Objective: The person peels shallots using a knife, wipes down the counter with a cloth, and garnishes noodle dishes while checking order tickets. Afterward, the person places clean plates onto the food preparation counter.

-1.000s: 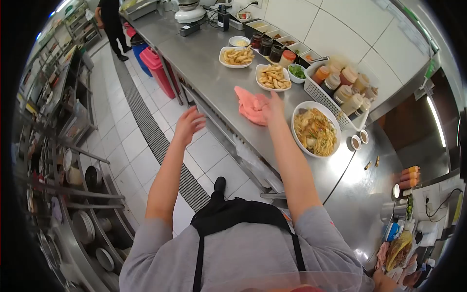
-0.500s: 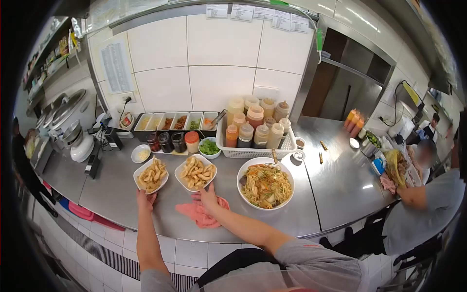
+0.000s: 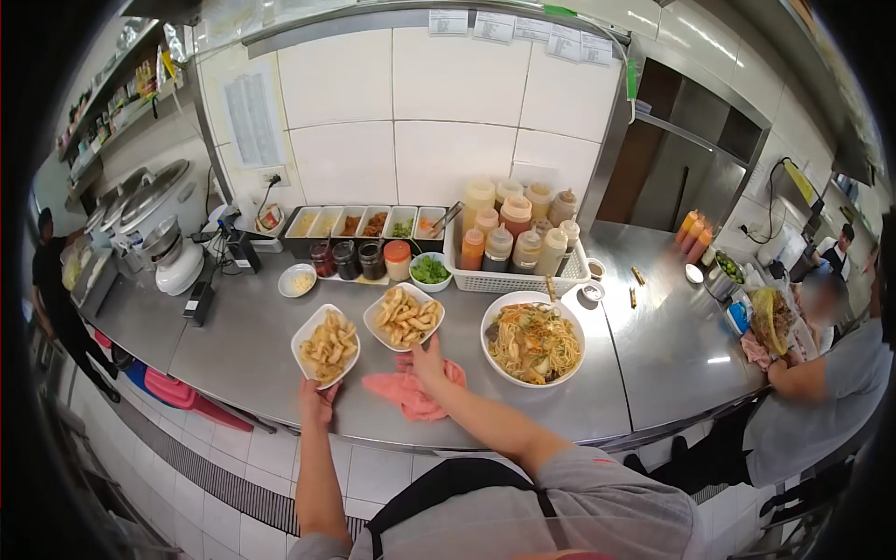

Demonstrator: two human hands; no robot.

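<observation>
My left hand (image 3: 317, 401) grips the near edge of a white bowl of fried pieces (image 3: 329, 347), tilted slightly, close to the counter's front edge; its fingers are partly under the bowl. With its fingers at the near rim, my right hand (image 3: 427, 362) holds a second white bowl of fried pieces (image 3: 404, 317). A pink cloth (image 3: 415, 392) lies on the steel counter beneath my right hand and wrist. To the right stands a large white bowl of noodles (image 3: 533, 342) with vegetables, touched by neither hand.
Behind are a small bowl (image 3: 298, 281), dark jars (image 3: 346, 261), a bowl of greens (image 3: 429, 271), topping trays (image 3: 376, 224) and a white basket (image 3: 490, 280) of sauce bottles. A co-worker (image 3: 821, 392) stands at the right; another person (image 3: 65, 289) is far left.
The view has shifted, so the counter things appear further right. The left bowl has moved nearer the counter's front edge relative to the right bowl. Both hands keep hold of their bowls.
</observation>
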